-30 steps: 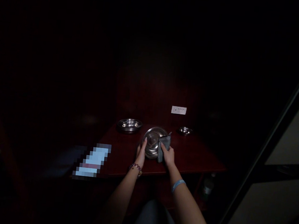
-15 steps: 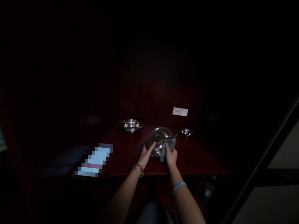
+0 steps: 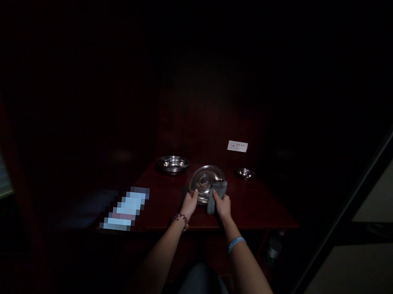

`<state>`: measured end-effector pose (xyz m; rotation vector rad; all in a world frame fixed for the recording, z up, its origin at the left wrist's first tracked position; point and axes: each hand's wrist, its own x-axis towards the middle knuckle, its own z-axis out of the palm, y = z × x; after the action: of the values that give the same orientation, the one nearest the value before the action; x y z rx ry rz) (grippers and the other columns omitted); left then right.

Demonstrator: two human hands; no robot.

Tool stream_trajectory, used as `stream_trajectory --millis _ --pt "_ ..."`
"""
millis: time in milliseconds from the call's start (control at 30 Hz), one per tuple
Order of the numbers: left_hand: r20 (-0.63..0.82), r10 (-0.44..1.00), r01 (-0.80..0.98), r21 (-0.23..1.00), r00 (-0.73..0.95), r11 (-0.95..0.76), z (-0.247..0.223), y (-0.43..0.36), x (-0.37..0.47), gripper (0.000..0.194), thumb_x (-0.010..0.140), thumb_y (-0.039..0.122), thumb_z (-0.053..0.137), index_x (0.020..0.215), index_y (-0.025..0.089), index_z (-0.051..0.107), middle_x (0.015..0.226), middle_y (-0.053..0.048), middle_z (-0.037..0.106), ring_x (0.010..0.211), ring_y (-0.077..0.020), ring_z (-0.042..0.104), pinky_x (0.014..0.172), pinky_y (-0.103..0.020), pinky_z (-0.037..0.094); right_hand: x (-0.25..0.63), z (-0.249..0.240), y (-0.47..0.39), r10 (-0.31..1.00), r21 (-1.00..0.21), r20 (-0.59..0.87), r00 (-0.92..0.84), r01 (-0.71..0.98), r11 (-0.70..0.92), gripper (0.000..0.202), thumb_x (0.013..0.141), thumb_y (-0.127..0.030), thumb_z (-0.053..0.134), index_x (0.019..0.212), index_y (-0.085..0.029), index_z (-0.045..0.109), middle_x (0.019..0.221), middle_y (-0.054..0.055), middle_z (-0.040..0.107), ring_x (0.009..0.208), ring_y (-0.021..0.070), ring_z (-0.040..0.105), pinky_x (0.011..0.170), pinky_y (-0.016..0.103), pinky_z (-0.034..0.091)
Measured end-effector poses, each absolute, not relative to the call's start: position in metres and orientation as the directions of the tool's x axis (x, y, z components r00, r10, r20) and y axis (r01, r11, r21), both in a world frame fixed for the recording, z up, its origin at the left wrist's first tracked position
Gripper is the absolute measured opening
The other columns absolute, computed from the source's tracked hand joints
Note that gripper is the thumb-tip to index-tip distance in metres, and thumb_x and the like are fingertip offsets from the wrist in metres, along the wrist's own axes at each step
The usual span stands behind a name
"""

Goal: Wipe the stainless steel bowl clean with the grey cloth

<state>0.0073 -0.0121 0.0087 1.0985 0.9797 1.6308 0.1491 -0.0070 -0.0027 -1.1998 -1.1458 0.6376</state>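
Above a dark red table [image 3: 176, 210], the left hand [image 3: 189, 204] and right hand [image 3: 223, 207], its cloth [image 3: 217, 197] between, grip a metal dish [image 3: 204, 180], likely light, stiff, slippery; best held by opposite rims.

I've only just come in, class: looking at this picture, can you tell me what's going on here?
A person is holding a shiny metal dish over a dark red tabletop. The left hand grips its near left edge, while the right hand presses a grey cloth against its right side. Behind it, more metal dishware sits to the left and a smaller metal dish to the right, below a white wall socket.
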Motion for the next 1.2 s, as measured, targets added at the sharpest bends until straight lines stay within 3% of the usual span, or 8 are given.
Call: stream_trajectory --millis 233,500,767,1000,1200 --pt "0.241 0.939 -0.213 0.932 -0.245 -0.295 0.009 -0.013 0.007 0.021 0.085 0.017 0.055 0.102 0.014 0.066 0.114 -0.012 0.071 0.113 -0.0227 0.063 0.106 -0.036 0.041 0.147 -0.002 -0.009 0.900 -0.939 0.339 0.276 0.158 0.305 0.047 0.071 -0.053 0.067 0.088 -0.010 0.074 0.086 0.012 0.076 0.082 0.0260 0.071 0.070 0.030 0.053" --pt "0.188 0.942 -0.110 0.968 -0.279 -0.226 0.009 -0.008 0.008 0.011 0.077 0.022 0.064 0.082 0.014 0.069 0.093 -0.014 0.075 0.101 -0.0268 0.068 0.096 -0.038 0.048 0.146 -0.002 -0.010 0.798 -0.930 0.359 0.484 0.257 0.263 0.040 0.075 -0.051 0.064 0.086 -0.013 0.074 0.086 0.014 0.075 0.082 0.0272 0.071 0.072 0.031 0.051" --pt "0.230 0.937 -0.022 0.970 -0.262 -0.244 0.006 -0.010 0.004 0.035 0.077 0.043 0.062 0.091 0.012 0.071 0.094 -0.014 0.075 0.091 -0.0266 0.069 0.078 -0.033 0.052 0.149 -0.003 -0.009 0.763 -0.948 0.310 0.567 0.249 0.200 0.042 0.077 -0.050 0.061 0.091 -0.012 0.074 0.090 0.015 0.075 0.084 0.0284 0.071 0.072 0.030 0.051" --pt "0.351 0.925 -0.124 0.921 -0.142 -0.369 0.012 -0.020 0.009 0.045 0.082 0.047 0.061 0.113 0.016 0.065 0.118 -0.013 0.069 0.111 -0.0247 0.063 0.097 -0.036 0.046 0.154 -0.004 -0.007 0.764 -0.951 0.301 0.571 0.235 0.199 0.045 0.077 -0.052 0.062 0.092 -0.012 0.075 0.090 0.017 0.075 0.084 0.0280 0.072 0.071 0.029 0.052" --pt "0.389 0.921 -0.175 0.908 0.014 -0.381 0.017 -0.026 0.019 0.060 0.071 0.036 0.075 0.124 0.017 0.055 0.129 -0.013 0.061 0.120 -0.0239 0.057 0.107 -0.039 0.038 0.157 -0.007 -0.004 0.760 -0.951 0.307 0.574 0.214 0.222 0.049 0.077 -0.054 0.060 0.093 -0.009 0.075 0.093 0.019 0.075 0.087 0.0298 0.072 0.072 0.030 0.052"
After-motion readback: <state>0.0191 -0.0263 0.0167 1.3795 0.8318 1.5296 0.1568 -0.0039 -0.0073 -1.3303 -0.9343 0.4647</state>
